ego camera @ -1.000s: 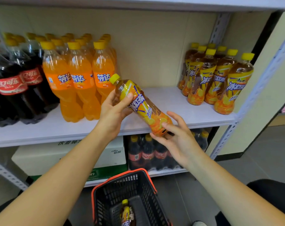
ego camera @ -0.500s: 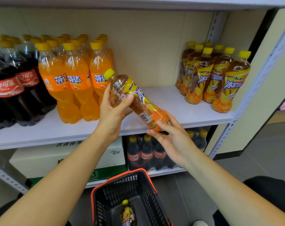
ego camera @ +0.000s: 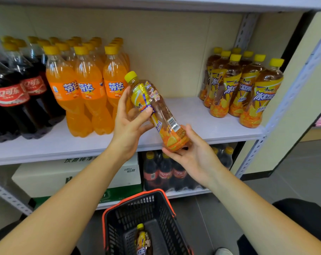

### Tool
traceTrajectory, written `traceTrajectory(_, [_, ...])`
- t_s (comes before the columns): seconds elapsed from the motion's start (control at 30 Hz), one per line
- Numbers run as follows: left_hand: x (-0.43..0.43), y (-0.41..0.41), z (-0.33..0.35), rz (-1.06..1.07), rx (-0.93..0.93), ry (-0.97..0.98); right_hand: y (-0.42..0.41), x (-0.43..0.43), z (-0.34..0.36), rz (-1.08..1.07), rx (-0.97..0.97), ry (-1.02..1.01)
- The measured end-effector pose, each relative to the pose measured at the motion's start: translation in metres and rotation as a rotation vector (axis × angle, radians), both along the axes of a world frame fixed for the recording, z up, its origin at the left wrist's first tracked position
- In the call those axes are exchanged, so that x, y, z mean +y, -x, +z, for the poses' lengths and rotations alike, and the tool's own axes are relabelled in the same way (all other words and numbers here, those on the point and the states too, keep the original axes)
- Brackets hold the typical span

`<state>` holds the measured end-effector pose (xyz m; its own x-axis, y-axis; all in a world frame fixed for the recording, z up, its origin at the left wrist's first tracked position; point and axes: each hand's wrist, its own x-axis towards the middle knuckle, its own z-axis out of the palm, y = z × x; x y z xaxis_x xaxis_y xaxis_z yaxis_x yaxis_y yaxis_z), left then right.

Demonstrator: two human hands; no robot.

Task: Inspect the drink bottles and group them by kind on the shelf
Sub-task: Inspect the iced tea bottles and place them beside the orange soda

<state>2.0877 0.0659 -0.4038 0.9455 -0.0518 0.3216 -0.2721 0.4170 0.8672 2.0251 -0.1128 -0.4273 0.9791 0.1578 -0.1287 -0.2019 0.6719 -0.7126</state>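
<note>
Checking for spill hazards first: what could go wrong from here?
The tea bottle is tilted, left hand at its shoulder, right hand under its base; a slip could drop it by the basket. The front-right shelved tea bottle stands close to the shelf edge; a nudge might topple it.

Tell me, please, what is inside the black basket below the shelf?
One yellow-capped iced tea bottle lies on the basket floor. The basket's near end runs out of frame, so anything else there cannot be seen.

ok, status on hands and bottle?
Left hand grips iced tea bottle at its upper body; right hand holds its base. Bottle tilted, barcode showing. Nothing between it and tea group.
</note>
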Motion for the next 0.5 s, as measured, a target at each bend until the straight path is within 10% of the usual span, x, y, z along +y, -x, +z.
traceTrajectory(0.5, [-0.0027, -0.0013, -0.0026, -0.038, 0.048, -0.002, 0.0019, 0.0035, -0.007, 0.043, 0.006, -0.004])
